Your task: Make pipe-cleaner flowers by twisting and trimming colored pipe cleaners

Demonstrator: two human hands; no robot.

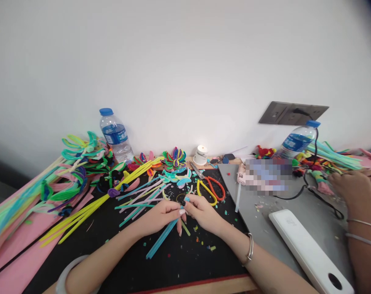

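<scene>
Head view: the left hand [167, 214] pinches blue pipe cleaners [162, 239] over the black mat [121, 257]; the right hand [202, 213] curls beside it, its grip unclear. A slack pinch could let them slip among the offcuts [213, 248].

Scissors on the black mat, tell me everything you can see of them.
The scissors have slim, metallic-looking blades and two large loop handles, one yellow, one orange-red. They lie with the handles on the black mat, just beyond the right hand, blades pointing toward the wall. Neither hand holds them. Whether the blades are fully shut is too small to tell.
</scene>
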